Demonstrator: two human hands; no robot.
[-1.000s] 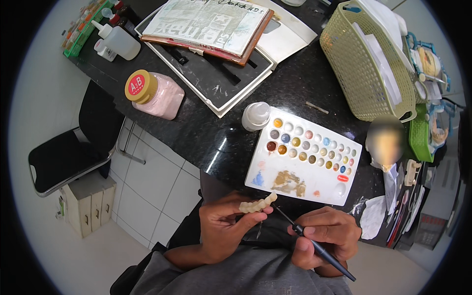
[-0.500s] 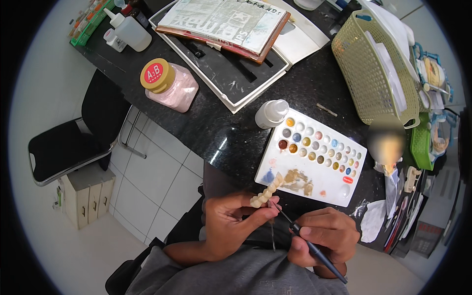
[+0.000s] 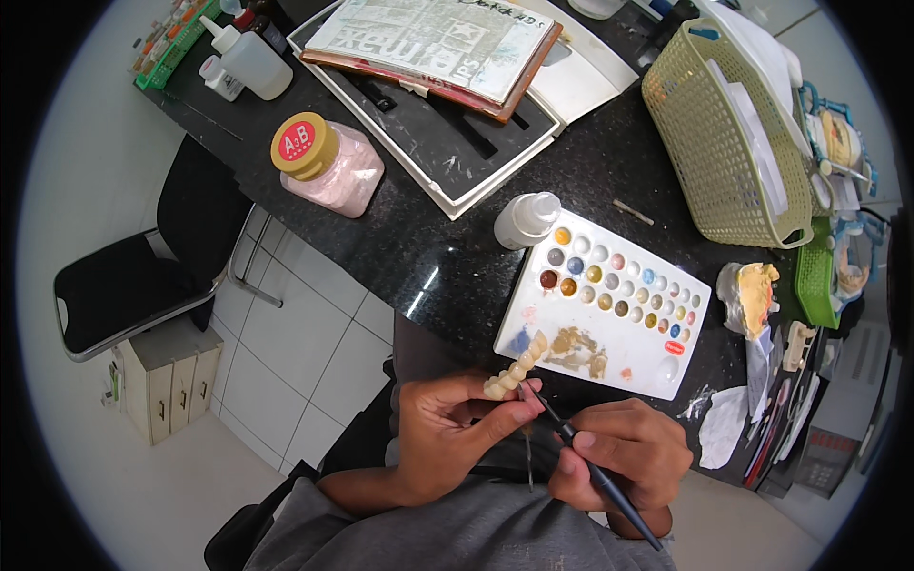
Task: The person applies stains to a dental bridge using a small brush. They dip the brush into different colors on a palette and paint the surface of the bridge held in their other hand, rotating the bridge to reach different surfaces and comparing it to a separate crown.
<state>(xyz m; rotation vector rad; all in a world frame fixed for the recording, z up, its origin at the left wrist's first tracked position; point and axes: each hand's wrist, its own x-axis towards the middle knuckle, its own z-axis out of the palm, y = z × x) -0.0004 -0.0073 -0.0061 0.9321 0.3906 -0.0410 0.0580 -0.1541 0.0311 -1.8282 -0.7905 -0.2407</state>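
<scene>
A curved row of joined, cream tooth-shaped crowns, a dental bridge [image 3: 515, 372], is pinched between the thumb and fingers of my left hand [image 3: 446, 428]. My right hand [image 3: 628, 452] grips a slim dark-handled brush [image 3: 602, 482] like a pen. Its thin tip reaches the bridge's lower side by my left fingertips; whether it touches is too small to tell. Below those fingertips hangs a thin metal piece [image 3: 529, 463], its upper end hidden. Just beyond the bridge lies a white palette [image 3: 657, 377] with rows of coloured wells and brown and blue smears.
A white bottle [image 3: 522, 222] stands at the palette's far-left corner. Farther left is a pink-filled jar [image 3: 347, 176]; a book [image 3: 428, 48] lies on a tray. To the right are a yellow basket [image 3: 709, 133], a dental model [image 3: 752, 295] and crumpled white paper [image 3: 724, 428].
My right hand and the brush have shifted slightly left, and the handle's back end has moved a little left. My left hand and the bridge stay almost where they were.
</scene>
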